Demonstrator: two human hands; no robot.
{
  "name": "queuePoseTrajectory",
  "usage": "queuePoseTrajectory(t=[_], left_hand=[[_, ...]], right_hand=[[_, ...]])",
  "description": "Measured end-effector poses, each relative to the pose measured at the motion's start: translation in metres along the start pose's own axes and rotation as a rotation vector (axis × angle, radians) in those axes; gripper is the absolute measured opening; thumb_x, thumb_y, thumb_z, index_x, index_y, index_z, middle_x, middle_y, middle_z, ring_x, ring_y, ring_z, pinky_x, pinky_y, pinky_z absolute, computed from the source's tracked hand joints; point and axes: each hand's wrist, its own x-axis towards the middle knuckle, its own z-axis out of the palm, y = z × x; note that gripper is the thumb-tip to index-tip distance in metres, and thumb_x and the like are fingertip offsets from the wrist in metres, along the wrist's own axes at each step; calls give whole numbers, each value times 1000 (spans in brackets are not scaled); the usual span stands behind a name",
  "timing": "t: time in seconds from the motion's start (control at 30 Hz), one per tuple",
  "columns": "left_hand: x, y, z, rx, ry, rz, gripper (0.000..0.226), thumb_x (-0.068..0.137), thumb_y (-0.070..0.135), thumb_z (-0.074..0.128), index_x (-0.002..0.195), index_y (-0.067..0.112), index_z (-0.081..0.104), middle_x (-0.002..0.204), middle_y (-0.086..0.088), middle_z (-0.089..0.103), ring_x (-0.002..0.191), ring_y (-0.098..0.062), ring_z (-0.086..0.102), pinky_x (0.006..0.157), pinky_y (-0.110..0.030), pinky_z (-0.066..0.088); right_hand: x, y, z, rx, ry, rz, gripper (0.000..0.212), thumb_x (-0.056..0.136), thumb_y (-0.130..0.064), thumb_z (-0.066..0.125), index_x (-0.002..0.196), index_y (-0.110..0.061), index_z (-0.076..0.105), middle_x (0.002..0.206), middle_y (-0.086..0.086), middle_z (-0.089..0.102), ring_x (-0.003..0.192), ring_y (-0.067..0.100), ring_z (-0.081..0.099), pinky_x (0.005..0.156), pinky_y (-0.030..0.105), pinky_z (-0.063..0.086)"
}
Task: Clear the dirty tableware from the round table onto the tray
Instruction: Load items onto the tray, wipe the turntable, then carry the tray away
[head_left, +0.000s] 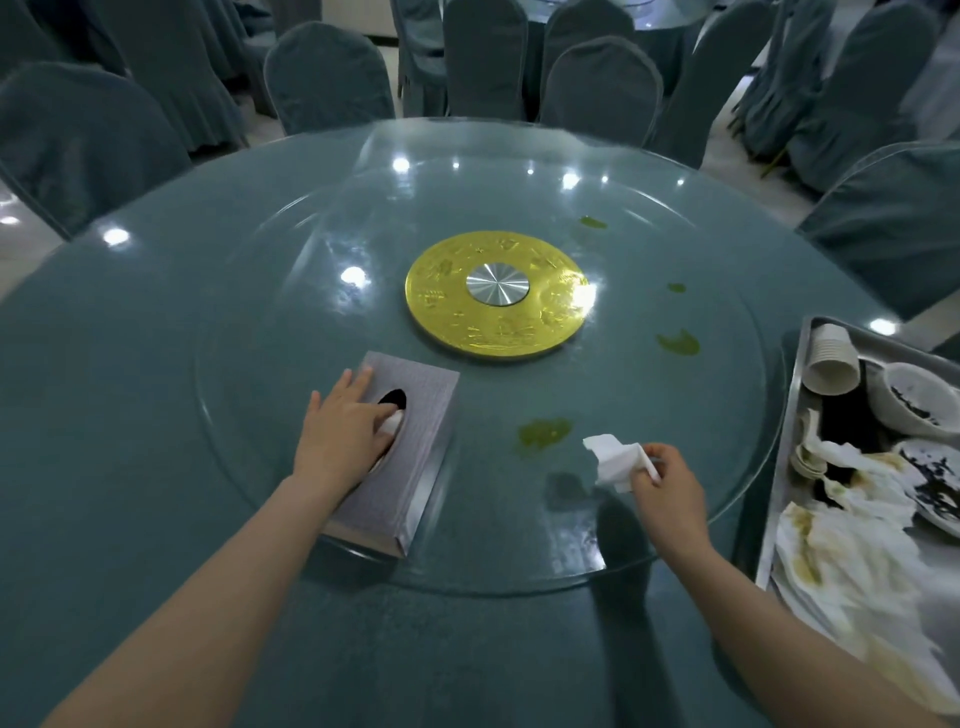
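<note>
Both bare forearms reach over the round teal-clothed table (130, 364). Left hand (343, 431) rests on the grey rectangular tissue box (410, 467), fingers pinching a white tissue at its oval slot. Right hand (670, 488) pinches a crumpled white tissue (613, 460) above the glass turntable (649, 519), near a yellow-green spill (543, 434). At the table's right edge sits the metal tray (779, 493), holding stacked paper cups (831, 364), dirty white bowls (919, 400) and stained napkins (852, 561).

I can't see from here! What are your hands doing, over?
Left hand pinching a tissue in the tissue box. Right hand holding a tissue. Tray loaded. Green spills left on glass.
</note>
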Motion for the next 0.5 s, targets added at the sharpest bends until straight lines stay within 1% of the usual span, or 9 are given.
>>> queuePoseTrajectory(t=[0.07, 0.13, 0.23, 0.33, 0.4, 0.43, 0.5], left_hand=[[-3, -2, 3, -34, 24, 3, 37, 90, 29, 60, 127, 28, 61, 159, -4, 21, 146, -24, 17, 115, -50, 15], [-4, -3, 4, -54, 47, 10, 34, 90, 28, 61, 124, 26, 64, 157, -4, 25, 146, -23, 19, 115, -49, 16], [-3, -3, 4, -93, 89, -4, 24, 89, 26, 64, 112, 23, 71, 154, -4, 32, 144, -22, 25, 114, -47, 18], [-1, -1, 3, -137, 123, -39, 14, 84, 19, 68, 96, 18, 75, 149, -4, 41, 137, -23, 37, 111, -44, 26], [-1, 1, 1, -167, 143, -65, 9, 81, 14, 69, 87, 15, 76, 146, -4, 45, 131, -23, 44, 108, -42, 32], [-1, 1, 0, -178, 143, -69, 9, 80, 13, 69, 85, 15, 76, 146, -4, 45, 130, -23, 45, 107, -42, 33], [-2, 1, -2, -196, 121, -65, 7, 81, 13, 69, 83, 14, 75, 147, -3, 44, 130, -23, 45, 107, -42, 33]], right_hand=[[-2, -1, 2, -4, 0, -12, 17, 89, -13, 50, 97, -27, 54, 85, -6, 61, 78, 18, 58, 70, 34, 45], [-4, 1, 2, -15, 10, -20, 18, 88, -11, 50, 97, -25, 55, 83, -7, 61, 77, 18, 57, 68, 33, 44], [-6, 6, -2, -50, 4, -40, 24, 86, -6, 46, 95, -27, 53, 79, -12, 59, 73, 17, 56, 60, 31, 42], [-5, 10, -4, -87, -5, -47, 23, 88, -6, 46, 97, -26, 52, 81, -9, 58, 72, 15, 56, 63, 34, 46], [-3, 12, -5, -108, -16, -43, 22, 89, -7, 46, 99, -25, 52, 82, -10, 57, 74, 15, 56, 65, 36, 49], [-3, 13, -5, -117, -22, -42, 22, 89, -7, 46, 100, -25, 52, 83, -10, 57, 75, 15, 56, 66, 36, 49], [-3, 15, -4, -130, -29, -41, 22, 89, -7, 46, 103, -23, 53, 85, -7, 58, 75, 14, 56, 62, 32, 46]])
